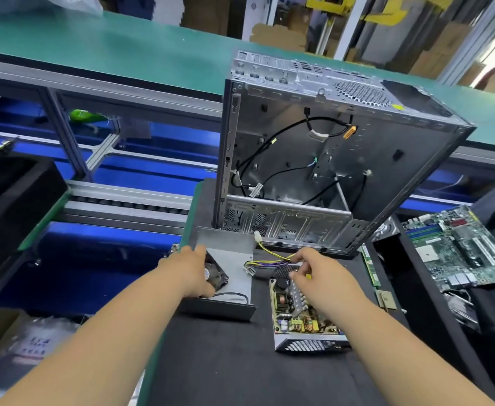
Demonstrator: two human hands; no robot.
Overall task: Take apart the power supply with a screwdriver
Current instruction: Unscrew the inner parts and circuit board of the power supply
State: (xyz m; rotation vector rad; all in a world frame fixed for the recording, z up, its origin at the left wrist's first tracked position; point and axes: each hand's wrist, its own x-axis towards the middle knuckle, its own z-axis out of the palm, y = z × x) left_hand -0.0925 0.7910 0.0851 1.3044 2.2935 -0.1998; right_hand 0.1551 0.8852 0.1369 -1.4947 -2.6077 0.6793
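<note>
An open computer case (pixel 328 159) stands on the black table (pixel 225 361), its interior showing loose black cables (pixel 272 148) and an orange connector (pixel 349 132). A green motherboard (pixel 462 247) lies flat at the right — well apart from the case. A green conveyor belt (pixel 108 45) runs behind, with cardboard boxes (pixel 439 54) beyond.
</note>
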